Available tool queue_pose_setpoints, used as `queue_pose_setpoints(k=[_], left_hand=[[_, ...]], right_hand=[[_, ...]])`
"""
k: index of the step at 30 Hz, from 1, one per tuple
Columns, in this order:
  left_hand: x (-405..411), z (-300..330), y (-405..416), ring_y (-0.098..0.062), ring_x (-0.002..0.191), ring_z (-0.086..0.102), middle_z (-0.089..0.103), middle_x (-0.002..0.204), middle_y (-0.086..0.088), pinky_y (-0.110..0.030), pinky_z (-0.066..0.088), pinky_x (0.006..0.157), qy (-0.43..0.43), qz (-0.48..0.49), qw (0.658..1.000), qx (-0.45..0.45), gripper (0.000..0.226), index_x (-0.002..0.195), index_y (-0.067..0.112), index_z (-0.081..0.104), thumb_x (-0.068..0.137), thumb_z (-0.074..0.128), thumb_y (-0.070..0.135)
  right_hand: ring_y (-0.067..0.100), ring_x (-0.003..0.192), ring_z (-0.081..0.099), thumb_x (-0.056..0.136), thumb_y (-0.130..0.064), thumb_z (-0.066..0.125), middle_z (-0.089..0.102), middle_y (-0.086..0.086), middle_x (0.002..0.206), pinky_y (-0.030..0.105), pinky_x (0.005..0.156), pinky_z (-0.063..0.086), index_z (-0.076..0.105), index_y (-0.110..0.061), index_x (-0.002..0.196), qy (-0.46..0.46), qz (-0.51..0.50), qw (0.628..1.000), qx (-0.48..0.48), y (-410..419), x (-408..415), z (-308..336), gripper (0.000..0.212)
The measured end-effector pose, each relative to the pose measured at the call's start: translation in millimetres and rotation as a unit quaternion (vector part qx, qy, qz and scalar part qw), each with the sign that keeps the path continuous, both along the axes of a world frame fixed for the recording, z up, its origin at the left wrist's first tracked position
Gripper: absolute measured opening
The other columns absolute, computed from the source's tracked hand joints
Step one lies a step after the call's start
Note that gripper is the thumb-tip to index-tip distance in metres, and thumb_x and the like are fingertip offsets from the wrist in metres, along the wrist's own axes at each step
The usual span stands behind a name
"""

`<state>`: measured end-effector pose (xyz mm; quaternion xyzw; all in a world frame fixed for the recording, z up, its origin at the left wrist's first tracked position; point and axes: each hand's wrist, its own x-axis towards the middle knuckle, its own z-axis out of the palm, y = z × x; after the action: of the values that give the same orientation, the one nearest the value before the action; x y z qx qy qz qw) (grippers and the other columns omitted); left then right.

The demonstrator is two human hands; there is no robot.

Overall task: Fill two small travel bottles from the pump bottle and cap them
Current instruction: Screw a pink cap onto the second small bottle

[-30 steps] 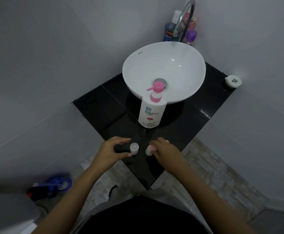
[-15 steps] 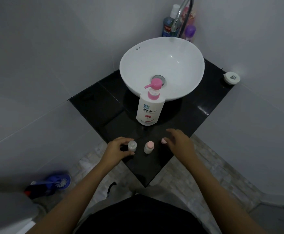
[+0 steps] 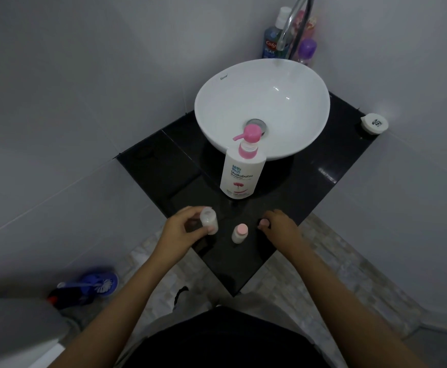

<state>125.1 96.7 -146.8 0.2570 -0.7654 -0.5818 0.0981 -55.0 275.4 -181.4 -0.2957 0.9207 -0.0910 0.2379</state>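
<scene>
A white pump bottle (image 3: 241,173) with a pink pump stands on the black counter (image 3: 304,187) in front of the basin. My left hand (image 3: 182,229) grips a small uncapped travel bottle (image 3: 208,220), lifted slightly and tilted. A second small travel bottle (image 3: 239,233) with a pink cap stands upright on the counter between my hands. My right hand (image 3: 279,227) rests at the counter's near right part, its fingertips on a loose pink cap (image 3: 264,222).
A white basin (image 3: 217,115) sits at the back with a chrome tap (image 3: 294,19) and several toiletry bottles (image 3: 273,38) behind it. A small white round container (image 3: 374,124) lies at the counter's right corner. A blue toilet brush (image 3: 95,285) lies on the floor left.
My right hand left the pink-capped bottle and moved right onto the loose pink cap. My left hand closed on the uncapped bottle and raised it a little.
</scene>
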Motion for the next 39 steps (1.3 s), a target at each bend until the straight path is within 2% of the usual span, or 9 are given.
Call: queue_pose_setpoints(k=[4, 8, 11, 14, 17, 22, 33, 37, 39], left_hand=[[-1, 18, 0, 0.0, 0.101, 0.063, 0.066, 0.109, 0.014, -0.015, 0.05, 0.088, 0.023, 0.012, 1.0, 0.013, 0.046, 0.112, 0.034, 0.062, 0.076, 0.076, 0.009], [-5, 40, 2, -0.004, 0.097, 0.066, 0.07, 0.1, 0.017, -0.018, 0.052, 0.087, 0.072, 0.027, 0.996, 0.045, 0.041, 0.102, 0.033, 0.063, 0.073, 0.078, 0.01], [-9, 58, 4, -0.003, 0.098, 0.066, 0.07, 0.103, 0.019, -0.015, 0.051, 0.085, 0.097, 0.007, 0.993, 0.068, 0.036, 0.105, 0.032, 0.064, 0.072, 0.076, 0.024], [-13, 78, 5, 0.002, 0.102, 0.062, 0.065, 0.108, 0.021, -0.011, 0.049, 0.084, 0.086, -0.041, 0.995, 0.038, 0.038, 0.112, 0.041, 0.06, 0.074, 0.066, 0.038], [-15, 94, 7, 0.0, 0.101, 0.06, 0.063, 0.108, 0.02, -0.012, 0.05, 0.085, 0.09, -0.08, 0.993, 0.01, 0.043, 0.118, 0.041, 0.057, 0.076, 0.063, 0.042], [-15, 110, 12, -0.007, 0.098, 0.062, 0.065, 0.105, 0.017, -0.016, 0.052, 0.083, 0.12, -0.084, 0.989, 0.028, 0.032, 0.106, 0.042, 0.06, 0.075, 0.066, 0.039], [-13, 116, 16, -0.005, 0.101, 0.06, 0.064, 0.109, 0.023, -0.017, 0.051, 0.082, 0.086, -0.127, 0.988, 0.017, 0.035, 0.113, 0.037, 0.062, 0.078, 0.065, 0.039], [-10, 119, 16, -0.009, 0.104, 0.06, 0.065, 0.111, 0.019, -0.02, 0.053, 0.084, 0.092, -0.139, 0.986, 0.023, 0.032, 0.111, 0.041, 0.063, 0.079, 0.066, 0.038], [-9, 121, 17, -0.01, 0.104, 0.06, 0.065, 0.11, 0.018, -0.019, 0.052, 0.082, 0.096, -0.138, 0.985, 0.027, 0.032, 0.11, 0.041, 0.064, 0.078, 0.066, 0.038]], right_hand=[[0.027, 0.098, 0.06, 0.092, -0.02, 0.057, 0.06, 0.012, 0.107, 0.036, 0.083, 0.049, 0.062, -0.007, 0.107, -0.029, -0.077, 0.993, -0.08, 0, -1, 11, 0.02], [0.014, 0.083, 0.065, 0.085, -0.022, 0.068, 0.068, 0.004, 0.099, 0.025, 0.074, 0.053, 0.065, -0.015, 0.106, -0.108, -0.193, 0.942, -0.253, -6, 5, 62, 0.023], [0.008, 0.07, 0.069, 0.081, -0.019, 0.07, 0.073, 0.002, 0.093, 0.017, 0.055, 0.05, 0.067, -0.023, 0.1, -0.178, -0.18, 0.891, -0.377, -8, 18, 119, 0.019], [0.013, 0.071, 0.07, 0.08, -0.009, 0.071, 0.074, 0.005, 0.095, 0.014, 0.054, 0.049, 0.068, -0.014, 0.109, -0.199, -0.131, 0.863, -0.446, -6, 33, 166, 0.029], [0.013, 0.074, 0.069, 0.08, -0.008, 0.071, 0.073, 0.002, 0.094, 0.01, 0.061, 0.049, 0.069, -0.014, 0.111, -0.155, -0.083, 0.882, -0.437, -2, 45, 191, 0.032], [0.011, 0.079, 0.066, 0.08, -0.012, 0.071, 0.07, -0.003, 0.094, 0.014, 0.075, 0.053, 0.068, -0.019, 0.11, -0.094, -0.042, 0.908, -0.407, 3, 50, 199, 0.031], [-0.002, 0.082, 0.065, 0.079, -0.012, 0.07, 0.066, -0.02, 0.091, 0.005, 0.073, 0.047, 0.064, -0.033, 0.1, -0.08, 0.034, 0.917, -0.389, 12, 46, 208, 0.031], [0.0, 0.085, 0.064, 0.079, -0.014, 0.071, 0.068, -0.013, 0.095, 0.008, 0.074, 0.048, 0.069, -0.019, 0.107, -0.088, 0.062, 0.927, -0.359, 17, 42, 212, 0.028], [0.001, 0.083, 0.064, 0.078, -0.025, 0.07, 0.069, -0.015, 0.093, 0.009, 0.073, 0.049, 0.07, -0.021, 0.104, -0.087, 0.066, 0.931, -0.347, 18, 41, 213, 0.026]])
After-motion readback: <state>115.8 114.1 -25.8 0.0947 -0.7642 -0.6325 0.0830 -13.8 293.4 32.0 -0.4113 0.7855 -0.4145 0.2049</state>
